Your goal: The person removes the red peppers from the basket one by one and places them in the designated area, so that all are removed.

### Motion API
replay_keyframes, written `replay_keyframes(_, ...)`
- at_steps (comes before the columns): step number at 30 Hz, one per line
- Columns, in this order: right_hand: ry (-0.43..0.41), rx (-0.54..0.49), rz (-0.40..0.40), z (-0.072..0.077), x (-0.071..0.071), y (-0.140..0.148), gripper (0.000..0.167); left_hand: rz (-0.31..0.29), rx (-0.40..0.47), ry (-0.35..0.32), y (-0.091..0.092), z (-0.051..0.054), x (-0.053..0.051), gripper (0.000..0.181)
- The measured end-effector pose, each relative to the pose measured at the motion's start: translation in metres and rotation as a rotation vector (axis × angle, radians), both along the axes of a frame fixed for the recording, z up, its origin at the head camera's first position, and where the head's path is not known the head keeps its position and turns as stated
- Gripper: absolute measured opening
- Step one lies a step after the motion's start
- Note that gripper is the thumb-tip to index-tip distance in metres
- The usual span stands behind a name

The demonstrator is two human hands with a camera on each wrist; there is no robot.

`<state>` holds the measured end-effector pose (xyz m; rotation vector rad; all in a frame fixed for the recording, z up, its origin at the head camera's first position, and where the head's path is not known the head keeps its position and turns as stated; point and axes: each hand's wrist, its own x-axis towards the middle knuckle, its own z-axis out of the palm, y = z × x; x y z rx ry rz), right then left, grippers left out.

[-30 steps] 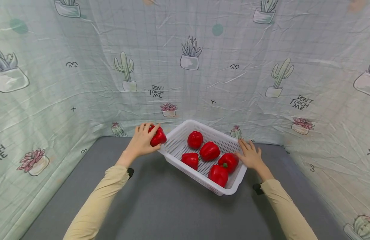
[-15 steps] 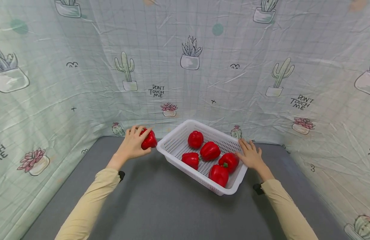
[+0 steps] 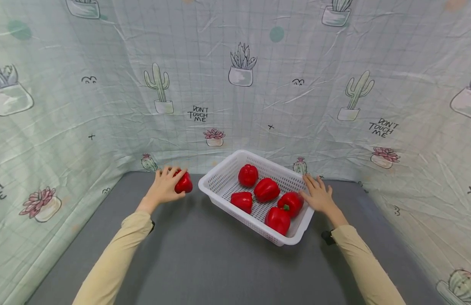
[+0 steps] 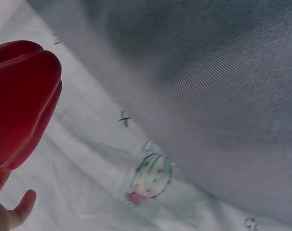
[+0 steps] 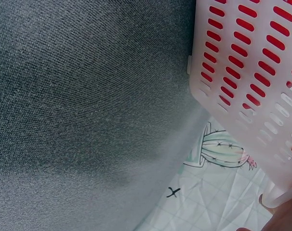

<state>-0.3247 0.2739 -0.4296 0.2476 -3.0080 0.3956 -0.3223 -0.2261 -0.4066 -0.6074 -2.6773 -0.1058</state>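
My left hand grips a red bell pepper just left of the white basket. In the left wrist view that bell pepper fills the left edge, with two fingertips showing below it. Whether the pepper touches the table cannot be told. My right hand rests on the right end of the basket's rim, its fingers mostly straight. Inside the basket lie several more red bell peppers. The right wrist view shows the basket's slotted wall and only a small part of the hand.
A grey cloth-covered table lies beneath everything. Behind it and along both sides hangs a pale curtain printed with cacti and words. The basket's far side stands close to the rear curtain.
My left hand has carried the pepper left and down, away from the basket's left rim. The right hand and the basket have stayed put.
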Motion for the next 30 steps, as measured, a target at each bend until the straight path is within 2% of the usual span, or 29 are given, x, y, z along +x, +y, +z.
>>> replay_keyframes(12,0.005,-0.004,0.003,-0.003,-0.001,0.0,0.063,0.026,0.008,-0.096,-0.004,-0.029,-0.011,0.068)
replay_keyframes(19,0.018,0.001,0.004,-0.004,-0.003,-0.001,0.062,0.04,0.011,-0.158,-0.002,-0.032,-0.014,0.066)
replay_keyframes(30,0.026,-0.003,-0.007,-0.003,-0.002,0.0,0.062,0.057,0.013,-0.214,0.0,-0.033,-0.022,0.068)
